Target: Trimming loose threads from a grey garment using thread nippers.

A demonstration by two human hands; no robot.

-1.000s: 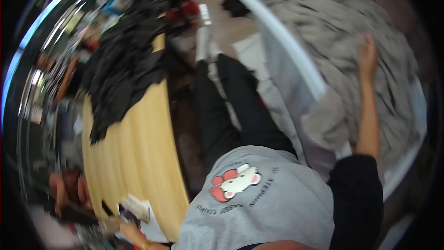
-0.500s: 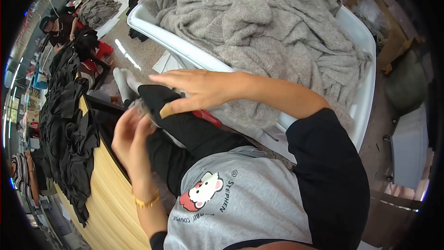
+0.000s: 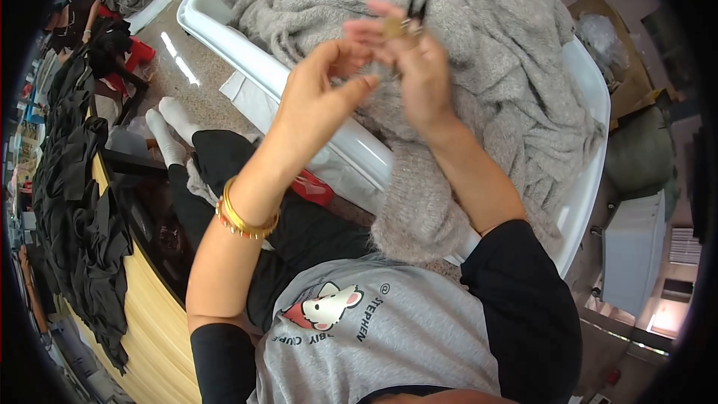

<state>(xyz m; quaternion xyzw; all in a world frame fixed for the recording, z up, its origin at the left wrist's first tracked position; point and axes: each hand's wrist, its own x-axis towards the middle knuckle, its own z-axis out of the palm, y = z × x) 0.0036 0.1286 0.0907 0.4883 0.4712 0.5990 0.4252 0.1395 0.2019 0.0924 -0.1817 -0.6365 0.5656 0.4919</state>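
Both my hands are raised over a heap of fluffy grey knit garments (image 3: 501,52) in a white plastic bin (image 3: 239,39). My right hand (image 3: 425,82) is closed around a small tool with two dark pointed prongs (image 3: 416,9). Blur hides the rest of it, so its exact kind cannot be told. A tan wrap shows on the right thumb. Just left of it, my left hand (image 3: 321,82) has loosely curled fingers, the thumb held apart, and nothing visible in it. A grey knit part hangs over the bin's near rim beneath my right forearm.
Black garments (image 3: 78,202) lie along a pale wooden table (image 3: 161,314) on my left. My legs stretch between table and bin. Another person (image 3: 86,19) is at the far left. A cardboard box (image 3: 624,67) and a grey wheeled bin (image 3: 632,254) stand to the right.
Both hands have moved up and right, from over my legs to above the grey knits. The pronged tool now shows in my right hand. The view has shifted rightward.
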